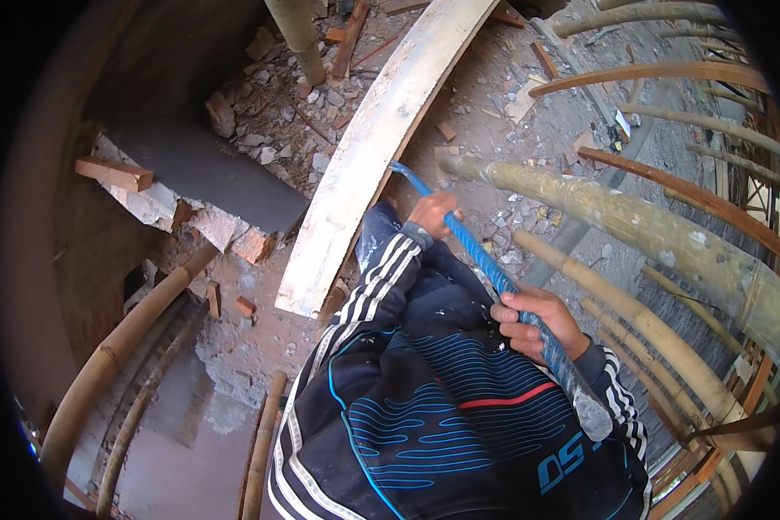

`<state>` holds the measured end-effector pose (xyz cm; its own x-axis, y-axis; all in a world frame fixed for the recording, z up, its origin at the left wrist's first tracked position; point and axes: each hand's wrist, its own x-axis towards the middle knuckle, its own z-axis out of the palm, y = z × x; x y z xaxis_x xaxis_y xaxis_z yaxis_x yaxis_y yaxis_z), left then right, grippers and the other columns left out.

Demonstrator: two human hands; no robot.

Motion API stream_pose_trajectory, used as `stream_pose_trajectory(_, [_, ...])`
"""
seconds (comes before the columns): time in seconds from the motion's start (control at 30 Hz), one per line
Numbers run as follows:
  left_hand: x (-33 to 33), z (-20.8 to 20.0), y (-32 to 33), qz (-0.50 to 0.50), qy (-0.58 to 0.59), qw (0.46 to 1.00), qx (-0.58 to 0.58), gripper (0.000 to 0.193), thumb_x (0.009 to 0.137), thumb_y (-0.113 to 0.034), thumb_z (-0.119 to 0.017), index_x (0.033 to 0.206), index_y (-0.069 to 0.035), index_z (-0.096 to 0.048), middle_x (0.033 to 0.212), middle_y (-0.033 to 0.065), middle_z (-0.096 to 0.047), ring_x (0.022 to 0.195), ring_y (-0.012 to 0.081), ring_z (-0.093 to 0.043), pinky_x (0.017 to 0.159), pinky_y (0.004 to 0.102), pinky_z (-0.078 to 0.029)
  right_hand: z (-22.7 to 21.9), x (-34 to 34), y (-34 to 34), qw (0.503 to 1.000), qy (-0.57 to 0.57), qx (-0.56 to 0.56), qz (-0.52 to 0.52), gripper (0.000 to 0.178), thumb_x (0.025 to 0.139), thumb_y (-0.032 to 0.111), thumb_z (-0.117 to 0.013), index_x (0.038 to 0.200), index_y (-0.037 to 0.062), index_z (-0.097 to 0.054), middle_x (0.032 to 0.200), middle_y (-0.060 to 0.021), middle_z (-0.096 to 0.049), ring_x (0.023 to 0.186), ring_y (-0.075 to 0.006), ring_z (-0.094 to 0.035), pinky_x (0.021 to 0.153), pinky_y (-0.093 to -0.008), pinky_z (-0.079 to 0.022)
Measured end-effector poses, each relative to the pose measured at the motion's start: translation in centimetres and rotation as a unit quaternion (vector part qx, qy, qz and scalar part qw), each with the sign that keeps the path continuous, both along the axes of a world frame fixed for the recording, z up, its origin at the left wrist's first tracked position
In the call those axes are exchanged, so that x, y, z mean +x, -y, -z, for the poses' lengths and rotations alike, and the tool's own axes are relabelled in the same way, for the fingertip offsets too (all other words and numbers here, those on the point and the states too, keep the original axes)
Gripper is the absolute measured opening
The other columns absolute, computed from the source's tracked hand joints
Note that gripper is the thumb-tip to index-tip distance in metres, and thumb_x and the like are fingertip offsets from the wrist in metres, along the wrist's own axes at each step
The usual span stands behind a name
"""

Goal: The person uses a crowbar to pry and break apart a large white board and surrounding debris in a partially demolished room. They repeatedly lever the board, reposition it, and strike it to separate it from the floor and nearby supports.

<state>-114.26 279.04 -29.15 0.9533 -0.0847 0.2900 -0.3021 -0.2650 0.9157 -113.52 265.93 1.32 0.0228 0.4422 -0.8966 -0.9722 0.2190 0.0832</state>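
Both of my hands are closed round a long blue crowbar (pixel 485 262), which slants across the front of my body. My left hand (pixel 433 214) grips it near its far end, and my right hand (pixel 542 322) wraps it lower down, toward the thick grey-crusted end. The crowbar's bent tip lies at the right edge of a long pale wooden plank (pixel 355 165); whether it is wedged under that edge I cannot tell. The plank runs from the upper middle down to the left of my knee, and its underside is hidden.
Bamboo poles (pixel 615 212) cross the right side, with more at lower left (pixel 117 351). A broken brick-and-plaster edge (pixel 208 227) with a dark slab (pixel 204 178) lies to the left. Rubble (pixel 277 130) and wood scraps (pixel 349 39) cover the ground beyond.
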Motion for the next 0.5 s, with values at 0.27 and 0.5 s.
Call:
stream_pose_trajectory(0.27, [-0.4,0.3,1.2,0.017,-0.033,0.993,0.114,0.023,0.078,-0.020,-0.064,0.068,-0.003,-0.053,0.069,0.0129,-0.052,0.072,0.0316,-0.053,0.068,0.0406,-0.041,-0.3,0.4,2.3,0.984,0.049,-0.041,-0.168,0.050,0.090,0.007,-0.051,0.135,0.0076,-0.028,0.071,-0.0015,-0.045,0.045,-0.0073,-0.044,0.034,-0.0219,-0.037])
stream_pose_trajectory(0.5, [0.3,0.2,0.6,0.087,-0.067,0.984,0.137,0.018,0.080,-0.022,-0.063,0.077,-0.004,-0.058,0.076,0.0131,-0.057,0.080,0.0314,-0.053,0.073,0.0420,-0.041,0.3,1.0,2.8,0.991,0.033,-0.046,-0.125,0.034,0.091,0.016,-0.052,0.121,0.0071,-0.037,0.071,-0.0015,-0.045,0.042,-0.0070,-0.042,0.031,-0.0216,-0.035])
